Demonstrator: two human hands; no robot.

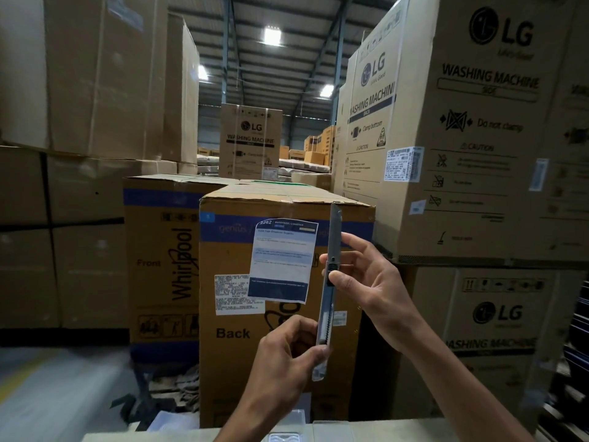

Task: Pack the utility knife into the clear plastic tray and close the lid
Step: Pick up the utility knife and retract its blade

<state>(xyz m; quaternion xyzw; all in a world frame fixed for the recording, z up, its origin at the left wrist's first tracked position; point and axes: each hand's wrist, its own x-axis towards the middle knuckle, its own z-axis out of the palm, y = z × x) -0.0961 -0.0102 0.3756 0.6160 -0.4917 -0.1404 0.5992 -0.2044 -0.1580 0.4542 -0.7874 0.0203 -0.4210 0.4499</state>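
A long grey utility knife (328, 301) stands upright in front of me, its blade end pointing up. My left hand (287, 355) pinches its lower end between thumb and fingers. My right hand (366, 279) grips its middle, thumb on the dark slider. The clear plastic tray (285, 437) shows only partly at the bottom edge, on a pale surface below my hands, with a clear flat piece (331, 430) beside it.
A Whirlpool carton (280, 362) with a blue-and-white paper label (283, 260) stands straight ahead. Tall LG washing machine boxes (478, 138) rise on the right, plain cartons (79, 122) on the left. Grey floor (57, 393) lies at lower left.
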